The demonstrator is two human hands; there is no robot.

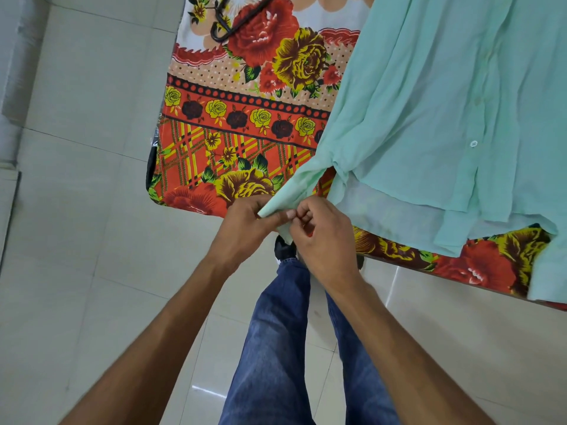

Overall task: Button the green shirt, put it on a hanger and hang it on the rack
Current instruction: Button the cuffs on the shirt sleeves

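Your jeans (pixel 276 348) filled the near side, and just past them both hands met at the near edge of the floral cloth (pixel 230 133). Your left hand (pixel 245 222) had thumb and fingers curled, pinching the cuff (pixel 274 208) from the left. Your right hand (pixel 322 237) had its fingers bent in tight, pinching the same cuff from the right, fingertips almost on the left thumb. So the cuff sat between the two hands, neither one nearer. Was a cuff button through? Couldn't tell, your fingers hid it.

The sleeve (pixel 322 161) ran from your fingers away to the far right into the shirt (pixel 445 102), which lay spread on the cloth, hem toward you. One button (pixel 474 144) showed on the front, well right of your hands. The hanger (pixel 224 26) lay at the far left, on your left hand's side. My read was cuff first, then right along the front.
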